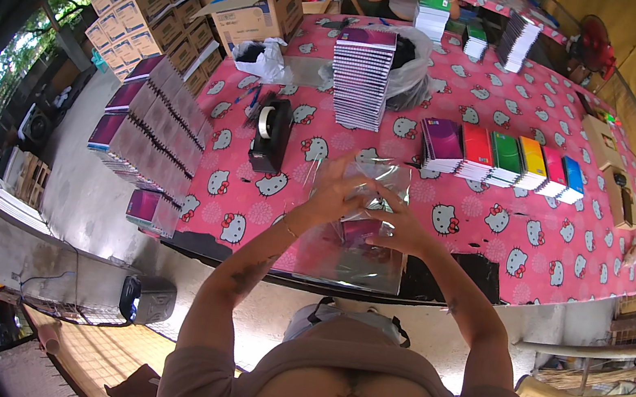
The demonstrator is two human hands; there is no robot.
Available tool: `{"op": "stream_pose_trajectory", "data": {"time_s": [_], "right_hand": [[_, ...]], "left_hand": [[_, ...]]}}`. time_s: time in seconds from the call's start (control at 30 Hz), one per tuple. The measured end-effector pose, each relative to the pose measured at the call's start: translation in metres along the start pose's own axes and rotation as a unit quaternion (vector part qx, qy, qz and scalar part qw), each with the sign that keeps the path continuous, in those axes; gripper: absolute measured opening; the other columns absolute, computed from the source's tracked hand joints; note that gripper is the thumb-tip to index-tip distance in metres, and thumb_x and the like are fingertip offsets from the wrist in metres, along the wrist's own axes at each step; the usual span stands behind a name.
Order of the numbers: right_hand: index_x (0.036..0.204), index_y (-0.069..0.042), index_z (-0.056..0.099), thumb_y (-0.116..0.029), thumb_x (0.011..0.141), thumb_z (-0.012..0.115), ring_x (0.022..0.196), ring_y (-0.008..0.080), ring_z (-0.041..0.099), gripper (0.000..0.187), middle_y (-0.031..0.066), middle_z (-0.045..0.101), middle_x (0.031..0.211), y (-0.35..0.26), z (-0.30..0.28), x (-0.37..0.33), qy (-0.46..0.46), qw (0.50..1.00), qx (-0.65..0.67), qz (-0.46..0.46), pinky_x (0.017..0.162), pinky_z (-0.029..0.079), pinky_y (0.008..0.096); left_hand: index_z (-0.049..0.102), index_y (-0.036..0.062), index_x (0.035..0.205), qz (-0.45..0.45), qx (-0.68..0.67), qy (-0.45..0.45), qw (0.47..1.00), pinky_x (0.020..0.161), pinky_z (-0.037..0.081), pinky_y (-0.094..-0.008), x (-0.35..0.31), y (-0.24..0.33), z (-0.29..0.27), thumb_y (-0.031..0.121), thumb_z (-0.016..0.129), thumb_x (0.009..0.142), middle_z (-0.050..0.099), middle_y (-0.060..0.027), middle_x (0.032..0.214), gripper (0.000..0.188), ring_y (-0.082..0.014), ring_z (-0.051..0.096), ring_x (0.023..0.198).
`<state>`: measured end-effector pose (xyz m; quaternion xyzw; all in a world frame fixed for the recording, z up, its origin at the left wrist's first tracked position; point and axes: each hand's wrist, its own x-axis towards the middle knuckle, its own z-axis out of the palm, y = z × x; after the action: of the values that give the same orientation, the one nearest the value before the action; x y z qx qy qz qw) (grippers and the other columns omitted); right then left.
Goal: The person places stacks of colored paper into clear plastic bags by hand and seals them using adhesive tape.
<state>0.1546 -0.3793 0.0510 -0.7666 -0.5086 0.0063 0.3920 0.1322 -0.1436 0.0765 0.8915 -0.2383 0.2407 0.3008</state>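
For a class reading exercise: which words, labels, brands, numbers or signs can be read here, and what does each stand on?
None can be quoted with certainty.
Open cardboard box: dark print on its side, too small and blurred.
Stacked boxes: printed marks, too small.
Row of notebooks: small cover marks, too small.
Pink tablecloth: white cat faces, no readable words.
Clear plastic: glare, no lettering visible.

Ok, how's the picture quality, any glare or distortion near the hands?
Head view: glare streaks the clear plastic film under the left hand and right hand; head view: daylight washes out patches around the foliage at far left; head view: fisheye bends the pink table's front edge, and the picture's corners are black.
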Motion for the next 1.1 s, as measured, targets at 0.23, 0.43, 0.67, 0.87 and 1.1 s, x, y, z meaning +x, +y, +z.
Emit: {"op": "stream_pose_trajectory", "data": {"time_s": [0.23,0.43,0.67,0.87,1.1], "right_hand": [[0.139,-0.005,0.052,-0.03,0.096,0.067,0.142,0.0223,0.034,0.052,0.0132,0.035,0.154,0.023,0.012,0.016,0.186,0.89,0.386,0.157,0.113,0.034,0.0384],[0.136,-0.002,0.054,-0.028,0.093,0.071,0.131,0.022,0.048,0.052,0.0088,0.059,0.131,0.037,-0.007,0.053,-0.061,0.909,0.372,0.176,0.109,0.038,0.0397],[0.112,-0.009,0.069,-0.017,0.082,0.075,0.121,0.0273,0.054,0.032,0.0087,0.062,0.121,-0.006,-0.022,0.015,0.028,0.996,-0.065,-0.061,0.1,0.043,0.0437],[0.1,-0.007,0.067,-0.013,0.08,0.073,0.099,0.0297,0.06,0.022,0.0082,0.064,0.096,-0.017,-0.009,0.023,0.048,0.999,0.016,0.01,0.085,0.045,0.0451],[0.121,-0.011,0.053,-0.015,0.076,0.078,0.1,0.0306,0.059,0.052,0.0148,0.057,0.11,-0.013,-0.011,0.04,0.082,0.988,-0.106,0.081,0.081,0.05,0.0436]], "left_hand": [[0.035,0.0024,0.149,-0.319,-0.425,0.02,0.847,0.106,0.039,-0.0392,-0.025,-0.025,0.021,0.031,0.08,0.084,0.047,-0.0143,0.143,0.084,-0.0228,0.046,0.13],[0.056,0.0019,0.134,-0.356,-0.425,-0.112,0.825,0.102,0.043,-0.0364,-0.04,-0.024,-0.002,0.033,0.074,0.09,0.06,-0.0088,0.129,0.057,-0.018,0.055,0.121],[0.071,0.0076,0.11,0.045,0.135,-0.029,0.989,0.097,0.047,-0.0423,-0.034,0.057,-0.028,0.022,0.072,0.087,0.062,-0.0133,0.13,0.027,-0.0295,0.059,0.115],[0.074,0.0103,0.091,-0.103,-0.017,-0.098,0.99,0.08,0.051,-0.0463,-0.032,0.034,-0.026,0.014,0.075,0.078,0.068,-0.0105,0.105,0.013,-0.0302,0.064,0.099],[0.063,0.0046,0.113,-0.198,0.056,-0.17,0.964,0.076,0.051,-0.0392,0.005,0.032,-0.019,0.018,0.082,0.074,0.067,-0.0105,0.095,0.045,-0.0275,0.065,0.09]]}}
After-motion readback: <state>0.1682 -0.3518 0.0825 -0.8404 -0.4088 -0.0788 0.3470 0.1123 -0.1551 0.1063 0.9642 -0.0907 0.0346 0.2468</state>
